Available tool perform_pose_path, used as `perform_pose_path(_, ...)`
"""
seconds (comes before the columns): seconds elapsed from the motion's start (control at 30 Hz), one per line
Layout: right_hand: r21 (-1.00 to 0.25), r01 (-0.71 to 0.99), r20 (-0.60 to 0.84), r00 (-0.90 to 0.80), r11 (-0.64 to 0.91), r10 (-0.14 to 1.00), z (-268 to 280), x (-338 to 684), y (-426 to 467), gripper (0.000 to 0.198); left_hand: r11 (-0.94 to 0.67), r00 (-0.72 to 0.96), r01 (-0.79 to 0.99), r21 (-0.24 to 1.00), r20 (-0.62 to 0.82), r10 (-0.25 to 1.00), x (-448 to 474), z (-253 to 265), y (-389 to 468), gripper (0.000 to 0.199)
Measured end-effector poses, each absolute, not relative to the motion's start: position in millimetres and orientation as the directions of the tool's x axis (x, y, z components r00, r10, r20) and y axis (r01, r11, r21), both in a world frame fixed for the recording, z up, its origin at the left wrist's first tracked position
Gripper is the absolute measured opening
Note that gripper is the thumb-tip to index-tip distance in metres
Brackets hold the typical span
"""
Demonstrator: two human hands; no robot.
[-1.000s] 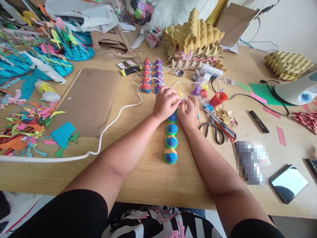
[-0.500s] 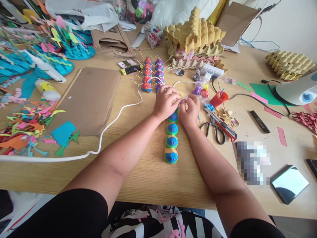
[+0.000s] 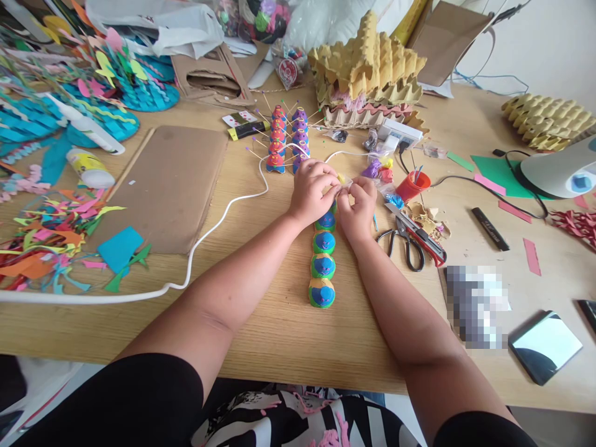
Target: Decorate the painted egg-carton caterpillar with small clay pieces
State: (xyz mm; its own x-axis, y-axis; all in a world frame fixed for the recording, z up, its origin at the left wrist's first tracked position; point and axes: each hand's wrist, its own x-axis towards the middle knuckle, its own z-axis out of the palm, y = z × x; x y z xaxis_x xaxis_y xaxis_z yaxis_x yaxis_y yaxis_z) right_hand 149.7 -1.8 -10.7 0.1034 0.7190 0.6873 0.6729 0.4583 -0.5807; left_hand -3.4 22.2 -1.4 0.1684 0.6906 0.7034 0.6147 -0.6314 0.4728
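My left hand (image 3: pixel 314 191) and my right hand (image 3: pixel 358 205) meet over the far end of a row of painted egg-carton cups (image 3: pixel 323 267). Between their pinched fingertips is a small clear plastic bag (image 3: pixel 344 182) with something yellow in it, mostly hidden by the fingers. The cups are blue and green with little faces, lying lengthwise on the table. Beyond my hands stand a red cup row (image 3: pixel 276 139) and a purple cup row (image 3: pixel 300 133), both with pins sticking out at the sides.
Right of my hands lie pliers (image 3: pixel 404 242), a red utility knife (image 3: pixel 416 236) and an orange cup (image 3: pixel 413 184). A white cable (image 3: pixel 223 214) crosses the table on the left, by a cardboard sheet (image 3: pixel 170 186) and paper scraps (image 3: pixel 60 236). Egg trays (image 3: pixel 367 68) are stacked behind.
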Motion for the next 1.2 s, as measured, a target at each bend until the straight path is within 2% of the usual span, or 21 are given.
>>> perform_pose_path(0.47, -0.549, 0.735, 0.677, 0.112, 0.398, 0.728, -8.9, 149.1, -4.6, 0.018, -0.635, 0.195, 0.640, 0.433, 0.707, 0.679, -2.0, -1.0, 21.3, 0.018)
perform_pose_path(0.63, -0.521, 0.759, 0.707, 0.130, 0.389, 0.695, -8.8, 148.4, -6.8, 0.021, -0.624, 0.176, 0.612, 0.486, 0.685, 0.707, -1.9, -2.5, 25.8, 0.018)
perform_pose_path(0.73, -0.516, 0.765, 0.692, 0.106, 0.387, 0.714, -8.2, 148.4, -8.5, 0.021, -0.621, 0.168, 0.595, 0.510, 0.677, 0.717, -2.8, -2.5, 28.1, 0.018)
perform_pose_path(1.2, -0.495, 0.782, 0.661, 0.057, 0.379, 0.748, -8.0, 150.7, -9.3, 0.020, -0.626, 0.172, 0.629, 0.461, 0.703, 0.690, -3.9, 0.1, 25.6, 0.026)
